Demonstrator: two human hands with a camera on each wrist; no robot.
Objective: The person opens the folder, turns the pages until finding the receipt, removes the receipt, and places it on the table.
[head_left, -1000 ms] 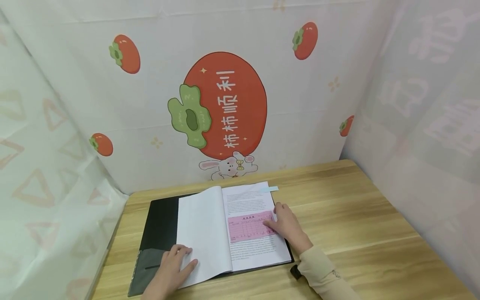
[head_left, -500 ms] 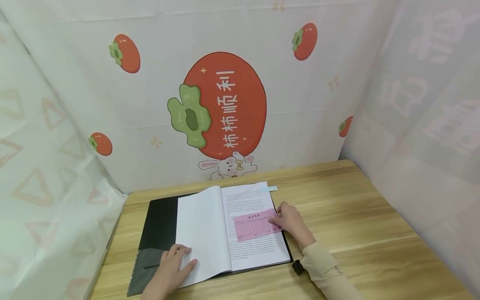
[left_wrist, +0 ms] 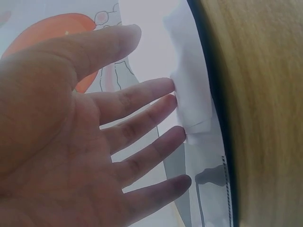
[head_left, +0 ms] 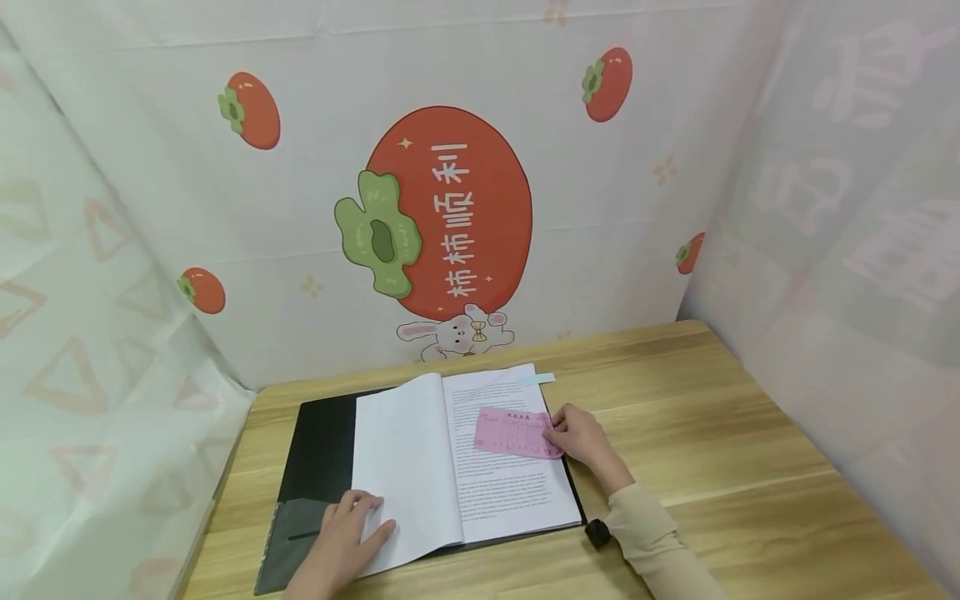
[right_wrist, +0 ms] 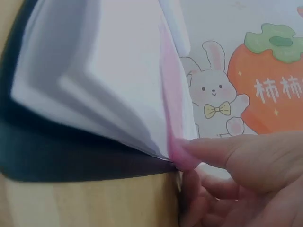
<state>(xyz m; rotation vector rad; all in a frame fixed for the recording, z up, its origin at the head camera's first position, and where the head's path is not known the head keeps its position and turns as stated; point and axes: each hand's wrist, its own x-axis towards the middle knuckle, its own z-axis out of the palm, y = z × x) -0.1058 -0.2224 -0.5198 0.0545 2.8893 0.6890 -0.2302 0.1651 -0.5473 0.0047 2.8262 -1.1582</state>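
Observation:
A black folder [head_left: 324,442] lies spread on the table with a thick stack of white paper in it, a blank page [head_left: 405,458] on the left and a printed page [head_left: 517,500] on the right. Over the printed page is a pink slip [head_left: 510,433] with a printed grid. My right hand [head_left: 585,437] pinches the slip's right edge between thumb and fingers; the right wrist view shows the pink edge curling under the thumb [right_wrist: 208,149]. My left hand [head_left: 345,533] rests with spread fingers on the blank page and the folder's grey pocket [head_left: 296,537].
A pale blue tab [head_left: 538,379] sticks out at the printed page's top right. A small black object [head_left: 597,533] sits at my right sleeve. The wooden table [head_left: 712,433] meets a persimmon-printed curtain [head_left: 600,208] behind and pale curtains at both sides.
The pink slip has moved right and then up the printed page with my right hand, which now pinches its edge. The left hand has stayed in place.

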